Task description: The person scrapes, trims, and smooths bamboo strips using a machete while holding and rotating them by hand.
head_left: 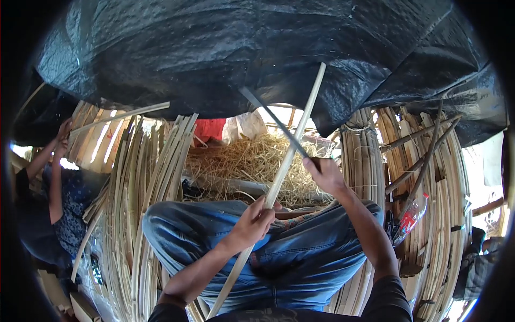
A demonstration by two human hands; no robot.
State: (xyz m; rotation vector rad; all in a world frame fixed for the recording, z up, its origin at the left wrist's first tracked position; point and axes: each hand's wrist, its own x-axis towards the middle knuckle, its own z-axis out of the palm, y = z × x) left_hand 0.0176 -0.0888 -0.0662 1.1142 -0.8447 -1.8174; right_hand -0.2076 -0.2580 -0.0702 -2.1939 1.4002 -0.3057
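My left hand (253, 224) is closed around a long pale bamboo strip (280, 174), gripping it over my lap. The strip runs slantwise from near my body up to the right. In my right hand (326, 175) is a long dark-bladed knife (272, 118), its blade pointing up and to the left. The blade crosses the strip above my left hand; whether the two touch I cannot tell. The knife's handle is hidden in my fist.
Bundles of bamboo strips (126, 214) stand to the left, with more slats (437, 214) at right. A pile of shavings (241, 163) lies ahead. Black plastic sheeting (214, 59) hangs overhead. A plastic bottle (412, 219) is at right. Another person's hands (63, 135) hold a strip at left.
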